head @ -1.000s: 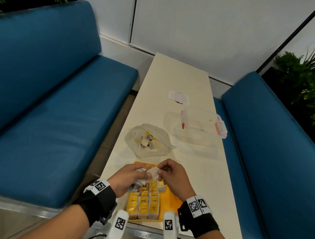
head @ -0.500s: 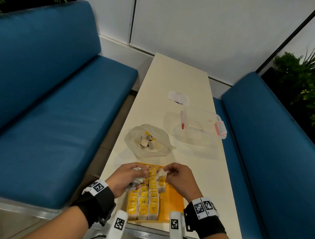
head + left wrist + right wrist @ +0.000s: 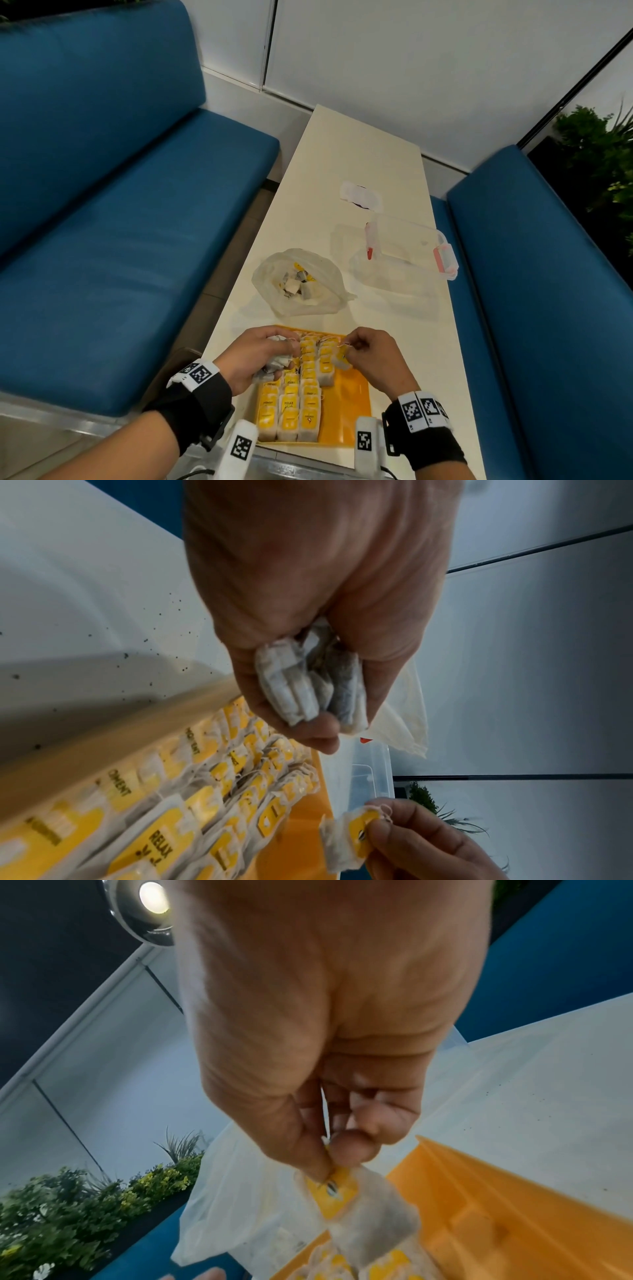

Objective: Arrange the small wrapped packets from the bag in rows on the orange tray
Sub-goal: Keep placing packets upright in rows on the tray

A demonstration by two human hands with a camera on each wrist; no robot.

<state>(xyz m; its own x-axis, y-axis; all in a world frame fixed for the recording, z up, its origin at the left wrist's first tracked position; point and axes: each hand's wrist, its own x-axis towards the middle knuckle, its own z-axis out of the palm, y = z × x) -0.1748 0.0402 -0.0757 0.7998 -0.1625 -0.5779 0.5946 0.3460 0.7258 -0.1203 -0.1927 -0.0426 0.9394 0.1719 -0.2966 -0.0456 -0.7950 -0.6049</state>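
Packets (image 3: 290,404) fill rows on the orange tray (image 3: 346,404); left hand (image 3: 251,359) clutches a bunch (image 3: 308,685) (count hidden), right hand (image 3: 373,359) pinches one packet (image 3: 363,1213) by its blurred tag.

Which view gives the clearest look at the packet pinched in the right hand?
Right wrist: the single packet fills the centre, the right hand pinching its yellow tag. Left wrist shows it from the side, at the frame's lower edge. Head shows it small above the orange tray.

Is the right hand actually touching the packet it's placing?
Touching. The right wrist view shows the right hand pinching the packet by its yellow tag, thumb and fingertip closed on it.
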